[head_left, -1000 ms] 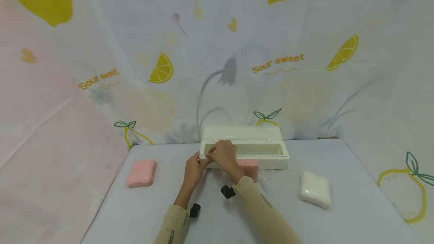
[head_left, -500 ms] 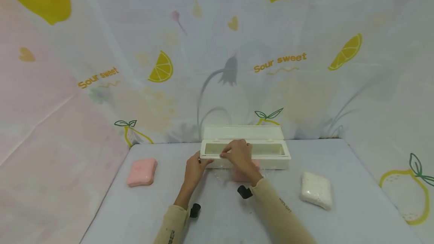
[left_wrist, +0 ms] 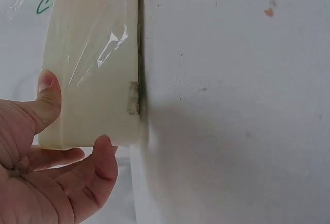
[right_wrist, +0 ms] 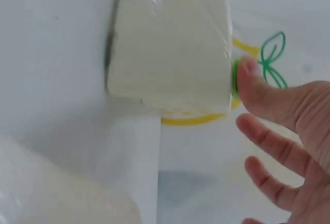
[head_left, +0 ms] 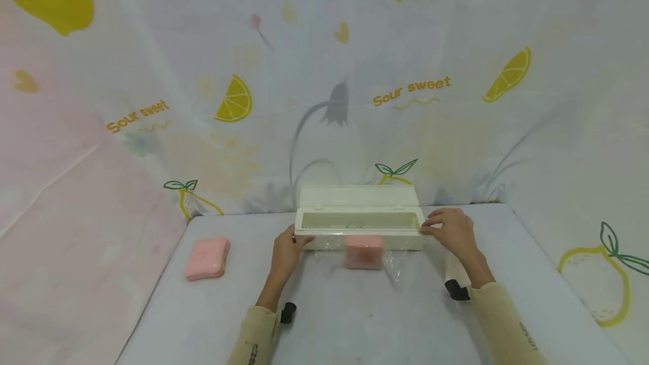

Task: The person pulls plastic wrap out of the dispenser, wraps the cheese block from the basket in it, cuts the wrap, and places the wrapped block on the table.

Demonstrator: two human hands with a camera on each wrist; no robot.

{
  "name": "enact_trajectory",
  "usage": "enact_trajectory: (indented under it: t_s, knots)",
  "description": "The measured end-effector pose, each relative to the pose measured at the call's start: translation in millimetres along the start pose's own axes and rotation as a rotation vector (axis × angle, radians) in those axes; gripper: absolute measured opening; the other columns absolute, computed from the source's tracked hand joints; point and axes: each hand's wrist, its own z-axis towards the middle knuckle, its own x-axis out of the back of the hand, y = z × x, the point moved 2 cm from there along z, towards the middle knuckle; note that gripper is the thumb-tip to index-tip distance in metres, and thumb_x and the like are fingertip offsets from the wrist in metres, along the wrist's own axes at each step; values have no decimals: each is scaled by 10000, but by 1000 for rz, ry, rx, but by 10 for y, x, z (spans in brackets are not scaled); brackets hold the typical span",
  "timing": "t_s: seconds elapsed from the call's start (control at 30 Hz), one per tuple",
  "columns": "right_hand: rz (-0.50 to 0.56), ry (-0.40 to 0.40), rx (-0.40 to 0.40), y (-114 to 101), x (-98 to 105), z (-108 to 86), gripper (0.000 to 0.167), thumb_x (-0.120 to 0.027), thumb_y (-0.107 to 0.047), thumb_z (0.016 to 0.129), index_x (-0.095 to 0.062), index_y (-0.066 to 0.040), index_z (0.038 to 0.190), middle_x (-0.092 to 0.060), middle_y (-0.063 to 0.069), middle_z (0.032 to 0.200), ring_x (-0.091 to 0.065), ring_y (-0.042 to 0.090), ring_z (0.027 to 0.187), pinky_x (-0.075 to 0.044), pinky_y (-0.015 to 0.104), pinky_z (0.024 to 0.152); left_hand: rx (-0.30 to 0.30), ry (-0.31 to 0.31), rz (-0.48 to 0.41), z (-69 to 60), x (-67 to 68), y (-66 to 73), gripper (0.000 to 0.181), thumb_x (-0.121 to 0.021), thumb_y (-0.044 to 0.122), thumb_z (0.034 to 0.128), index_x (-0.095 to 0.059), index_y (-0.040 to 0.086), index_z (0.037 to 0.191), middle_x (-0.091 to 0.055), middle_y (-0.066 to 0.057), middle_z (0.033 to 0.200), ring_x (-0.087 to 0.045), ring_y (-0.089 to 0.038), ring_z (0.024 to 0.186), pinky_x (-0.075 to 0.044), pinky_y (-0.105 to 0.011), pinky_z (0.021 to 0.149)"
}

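Observation:
A long white cling film dispenser (head_left: 324, 243), its lid (head_left: 360, 196) raised, stands at the back of the table. Clear film (head_left: 394, 263) hangs from its front, around a pink block (head_left: 364, 252). My left hand (head_left: 285, 252) grips the dispenser's left end; in the left wrist view its thumb (left_wrist: 49, 103) lies on the upper edge with fingers curled at the end. At the right end is my right hand (head_left: 453, 235). In the right wrist view its thumb (right_wrist: 252, 82) presses a small green slider (right_wrist: 235, 80), while the other visible fingers stay apart from it.
Another pink block (head_left: 207, 258) lies at the table's left. A white block (head_left: 453, 269) sits right, partly hidden by the right arm. The patterned cloth wall (head_left: 274, 156) rises directly behind the dispenser.
My right hand has travelled right along the dispenser's front edge, from beside the left hand to the far right end. The front pink block is now uncovered to view. My left hand stayed put.

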Motion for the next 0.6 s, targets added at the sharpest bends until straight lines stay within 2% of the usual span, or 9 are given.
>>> enact_trajectory:
  t_s: [0.1,0.23,0.37,0.53,0.6]
  knots:
    - [26,-12,39,28,11,-27,110,-803,-192,803,-793,-103,866,-697,151,1091,-539,462,1104,-395,649,871,-4,-6,6,16,3,-11,462,-734,282,888,-627,23,1255,-690,-90,1035,-581,-186,821,-466,-329,655]
    - [45,7,101,-42,-62,-69,177,-786,-135,827,-765,-70,991,-694,165,1107,-551,460,1110,-423,634,875,-9,-19,14,23,18,-22,447,-733,292,890,-631,-6,1207,-682,-129,1065,-618,-238,909,-498,-401,716]
    - [1,73,237,-87,-167,-116,324,-827,-163,784,-739,-67,1082,-691,156,1094,-557,442,1098,-424,628,881,-10,-28,21,13,23,-14,484,-742,283,887,-603,-46,1213,-652,-185,1144,-615,-324,1069,-497,-490,841]
    - [-42,159,355,-138,-256,-143,316,-877,-140,690,-772,-81,982,-694,123,1036,-577,399,1033,-456,593,813,-21,15,53,-5,12,2,606,-764,301,864,-530,-17,1323,-572,-206,1208,-572,-342,1081,-484,-491,861]
    - [-32,193,373,-141,-281,-154,269,-882,-113,665,-785,-81,914,-703,105,990,-589,374,984,-464,568,792,-63,64,94,-19,10,15,642,-792,300,831,-530,20,1346,-541,-205,1232,-549,-350,1086,-475,-493,863]
